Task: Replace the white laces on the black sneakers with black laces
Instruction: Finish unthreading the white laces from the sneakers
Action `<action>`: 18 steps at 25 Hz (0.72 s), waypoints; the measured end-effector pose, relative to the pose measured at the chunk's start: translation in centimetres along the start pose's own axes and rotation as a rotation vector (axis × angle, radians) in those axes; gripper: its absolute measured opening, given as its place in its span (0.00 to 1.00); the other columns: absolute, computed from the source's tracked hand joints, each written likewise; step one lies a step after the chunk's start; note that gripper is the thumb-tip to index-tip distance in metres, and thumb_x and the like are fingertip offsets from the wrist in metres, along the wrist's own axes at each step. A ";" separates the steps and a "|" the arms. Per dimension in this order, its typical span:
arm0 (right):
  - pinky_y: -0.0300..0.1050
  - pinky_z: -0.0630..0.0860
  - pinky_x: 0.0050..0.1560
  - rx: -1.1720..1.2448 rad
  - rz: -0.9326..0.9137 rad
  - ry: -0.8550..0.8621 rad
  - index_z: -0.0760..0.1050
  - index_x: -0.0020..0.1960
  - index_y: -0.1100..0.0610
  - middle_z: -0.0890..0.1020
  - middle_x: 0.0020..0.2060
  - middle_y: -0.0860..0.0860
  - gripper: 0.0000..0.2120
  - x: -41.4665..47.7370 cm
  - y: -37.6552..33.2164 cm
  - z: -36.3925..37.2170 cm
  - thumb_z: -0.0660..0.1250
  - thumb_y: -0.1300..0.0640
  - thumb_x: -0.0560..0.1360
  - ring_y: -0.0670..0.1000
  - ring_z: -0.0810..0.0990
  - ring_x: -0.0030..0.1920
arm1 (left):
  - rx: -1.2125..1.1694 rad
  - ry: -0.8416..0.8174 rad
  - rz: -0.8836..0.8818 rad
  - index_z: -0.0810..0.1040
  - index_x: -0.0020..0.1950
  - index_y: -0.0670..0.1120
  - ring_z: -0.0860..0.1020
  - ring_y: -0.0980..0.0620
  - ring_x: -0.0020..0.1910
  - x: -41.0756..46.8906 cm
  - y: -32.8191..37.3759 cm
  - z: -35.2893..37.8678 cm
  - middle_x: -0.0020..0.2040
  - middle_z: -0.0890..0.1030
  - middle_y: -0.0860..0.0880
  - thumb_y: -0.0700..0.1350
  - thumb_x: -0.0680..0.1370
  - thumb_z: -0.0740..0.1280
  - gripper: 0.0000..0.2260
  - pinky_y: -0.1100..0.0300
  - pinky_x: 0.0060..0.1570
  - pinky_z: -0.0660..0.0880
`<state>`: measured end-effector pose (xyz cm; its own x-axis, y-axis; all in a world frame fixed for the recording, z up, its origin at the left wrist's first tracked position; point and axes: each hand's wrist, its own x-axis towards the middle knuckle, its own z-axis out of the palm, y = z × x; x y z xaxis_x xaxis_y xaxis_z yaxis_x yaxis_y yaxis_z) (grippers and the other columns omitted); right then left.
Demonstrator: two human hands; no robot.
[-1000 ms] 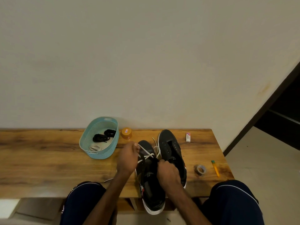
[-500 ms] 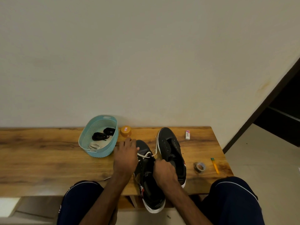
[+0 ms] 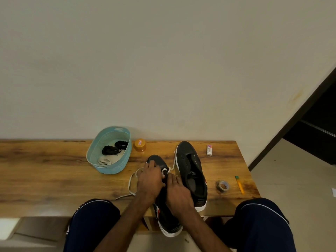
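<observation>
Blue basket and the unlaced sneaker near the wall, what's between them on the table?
Head view: a small orange jar stands between them; nearer, the other sneaker's toe, with the left hand on it.

- left hand (image 3: 151, 179) has dropped onto the near sneaker (image 3: 157, 160) at its toe
- right hand (image 3: 179, 195) has slid forward beside it
- white lace (image 3: 131, 181) now loops slack on the bench (image 3: 54, 170)

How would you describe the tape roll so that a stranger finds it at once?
Start at the wooden table and go to its right end. Between the right-hand sneaker and the yellow pen lies the tape roll. It is the only ring there, greyish with an open middle.
</observation>
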<state>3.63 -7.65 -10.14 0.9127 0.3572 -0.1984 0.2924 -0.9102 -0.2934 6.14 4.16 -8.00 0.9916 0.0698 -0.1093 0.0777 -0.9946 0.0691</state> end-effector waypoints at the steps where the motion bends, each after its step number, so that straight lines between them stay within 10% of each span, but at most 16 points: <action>1: 0.51 0.63 0.75 0.037 0.010 0.008 0.51 0.80 0.62 0.60 0.78 0.58 0.27 0.1 0.1 0.3 0.50 0.51 0.85 0.57 0.57 0.79 | 0.032 0.026 -0.035 0.73 0.66 0.48 0.70 0.48 0.65 0.1 -0.6 -0.6 0.66 0.70 0.47 0.51 0.80 0.64 0.16 0.51 0.62 0.72; 11: 0.51 0.66 0.73 0.150 0.069 0.080 0.56 0.79 0.60 0.66 0.76 0.56 0.24 -0.1 0.1 0.8 0.47 0.50 0.86 0.55 0.66 0.75 | -0.117 0.270 -0.629 0.72 0.59 0.38 0.76 0.37 0.54 -0.8 -9.4 -4.3 0.56 0.76 0.38 0.42 0.75 0.70 0.16 0.43 0.51 0.75; 18: 0.51 0.72 0.66 0.190 0.082 0.070 0.49 0.80 0.60 0.67 0.75 0.57 0.28 -0.2 -0.1 1.3 0.52 0.50 0.85 0.56 0.72 0.70 | -0.202 0.054 0.037 0.74 0.64 0.51 0.77 0.50 0.55 -0.6 -1.5 -0.8 0.60 0.76 0.49 0.47 0.80 0.63 0.12 0.57 0.50 0.75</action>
<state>3.01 -7.35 -11.29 0.9506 0.2626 -0.1653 0.1638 -0.8772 -0.4513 5.55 5.72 -7.26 0.9978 0.0432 -0.0504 0.0552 -0.9613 0.2697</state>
